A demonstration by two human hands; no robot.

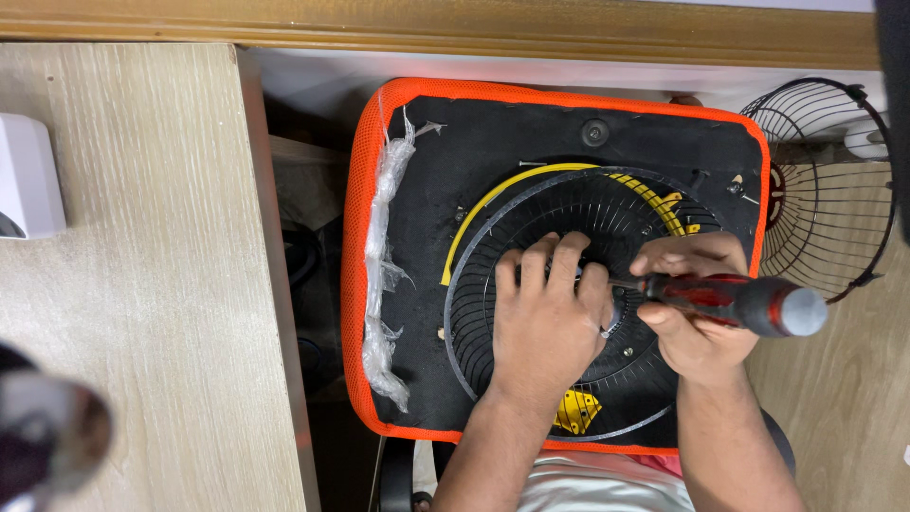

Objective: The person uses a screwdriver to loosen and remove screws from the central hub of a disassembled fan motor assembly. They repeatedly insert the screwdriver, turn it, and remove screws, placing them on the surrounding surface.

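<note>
both hands sit on the round black fan grille [531, 213], which lies flat on a black board edged in orange mesh [353, 246]. left hand [547, 318] is spread palm down over the middle of the grille, fingers slightly curled and gripping nothing, just pressing on the ribs, fingertips pointing toward the far edge. right hand [690, 313] is wrapped closed round the red and black handle of a screwdriver [730, 301]; the handle's grey butt sticks out to the right and the thin shaft runs left toward the grille's hub, its tip hidden between the two hands, so i cannot tell what it touches.

a yellow strip [483, 204] curves along the grille's upper left rim, and a yellow patch [576, 411] shows through the ribs just beside the left wrist. crumpled clear plastic wrap [384, 275] runs down the left side of the board, just inside the orange edge. a second wire fan guard [820, 190] stands at the right, just beyond the board's corner. pale wood tabletop [152, 284] lies to the left, with a white box [28, 175] at its far left edge and a blurred dark object [47, 441] in the lower left corner.
</note>
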